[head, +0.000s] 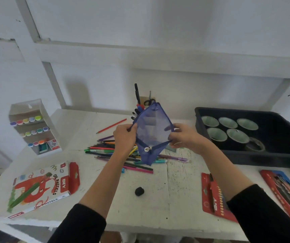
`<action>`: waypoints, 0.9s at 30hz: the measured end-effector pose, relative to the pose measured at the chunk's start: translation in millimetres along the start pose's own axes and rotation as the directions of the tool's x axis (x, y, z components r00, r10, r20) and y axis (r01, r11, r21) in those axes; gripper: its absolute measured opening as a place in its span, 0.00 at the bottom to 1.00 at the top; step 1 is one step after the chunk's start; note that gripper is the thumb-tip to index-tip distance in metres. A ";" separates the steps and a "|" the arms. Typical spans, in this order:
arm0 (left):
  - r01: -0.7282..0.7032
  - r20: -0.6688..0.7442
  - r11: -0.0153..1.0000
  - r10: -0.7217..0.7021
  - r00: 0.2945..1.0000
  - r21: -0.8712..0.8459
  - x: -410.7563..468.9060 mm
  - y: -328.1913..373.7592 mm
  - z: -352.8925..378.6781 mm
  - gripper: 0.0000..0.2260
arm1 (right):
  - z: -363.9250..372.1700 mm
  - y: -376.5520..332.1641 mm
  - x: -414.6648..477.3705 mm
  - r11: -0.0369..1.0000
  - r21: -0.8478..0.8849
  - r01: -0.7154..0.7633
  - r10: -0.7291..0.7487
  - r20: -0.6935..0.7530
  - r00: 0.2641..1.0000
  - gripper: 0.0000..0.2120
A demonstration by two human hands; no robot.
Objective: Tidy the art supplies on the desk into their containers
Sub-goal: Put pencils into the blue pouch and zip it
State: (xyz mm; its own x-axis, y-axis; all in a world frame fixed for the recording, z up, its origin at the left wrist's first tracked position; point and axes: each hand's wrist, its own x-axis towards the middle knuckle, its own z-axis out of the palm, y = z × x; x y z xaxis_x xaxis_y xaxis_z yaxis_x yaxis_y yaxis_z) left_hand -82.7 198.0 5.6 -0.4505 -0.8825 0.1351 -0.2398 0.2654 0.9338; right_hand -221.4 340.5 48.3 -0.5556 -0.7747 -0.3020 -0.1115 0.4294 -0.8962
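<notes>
Now both hands hold the blue mesh pouch [152, 130] open, apparently empty.

free: bare tabletop [175, 199] near front centre (one small black lump [139, 191] on it) | blocked: pen pile [104, 149] mid-tabletop, black tray [263, 158] right, pastel box [42, 186] left, marker rack [34, 127] far left

Item: two plain black sleeves of soft, matte fabric. The left sleeve [81, 223] has its cuff above the near edge of the white painted desk [167, 199], and the right sleeve [263, 216] has its cuff farther in over that desk. Past each cuff the forearm is bare up to the left hand [124, 137] and the right hand [184, 137].
</notes>
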 end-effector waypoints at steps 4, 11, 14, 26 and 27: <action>-0.123 0.138 0.972 0.097 0.986 0.201 11.0 -1.6 6.9 0.19 | 15.0 8.0 12.3 0.992 0.118 -0.050 0.042 0.064 0.997 0.13; -0.237 0.300 0.910 0.134 0.944 0.340 27.5 -19.9 8.2 0.17 | 23.4 44.1 59.2 0.980 0.077 -0.181 0.195 -0.244 0.950 0.12; -0.209 0.334 0.915 0.089 0.938 0.344 34.8 -36.4 2.4 0.11 | 28.3 79.2 82.4 0.940 -0.263 -0.217 0.086 -0.433 0.897 0.10; -0.214 0.412 0.949 0.104 0.905 0.232 34.6 -51.8 1.3 0.14 | 44.0 91.9 82.8 0.604 -0.694 -0.392 -0.064 -0.533 0.844 0.17; -0.215 0.417 0.952 0.107 0.903 0.220 33.3 -50.9 5.6 0.13 | 38.7 88.7 76.3 0.641 -0.647 -0.413 -0.031 -0.559 0.828 0.17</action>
State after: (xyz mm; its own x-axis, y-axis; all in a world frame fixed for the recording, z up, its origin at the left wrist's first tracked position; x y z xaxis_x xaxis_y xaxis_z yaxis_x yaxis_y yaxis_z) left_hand -90.3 157.2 -39.3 -0.7908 -0.6062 0.0843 -0.3205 0.5276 0.7867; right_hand -241.8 301.4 -66.8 -0.9177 -0.3953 -0.0404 -0.3752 0.8954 -0.2397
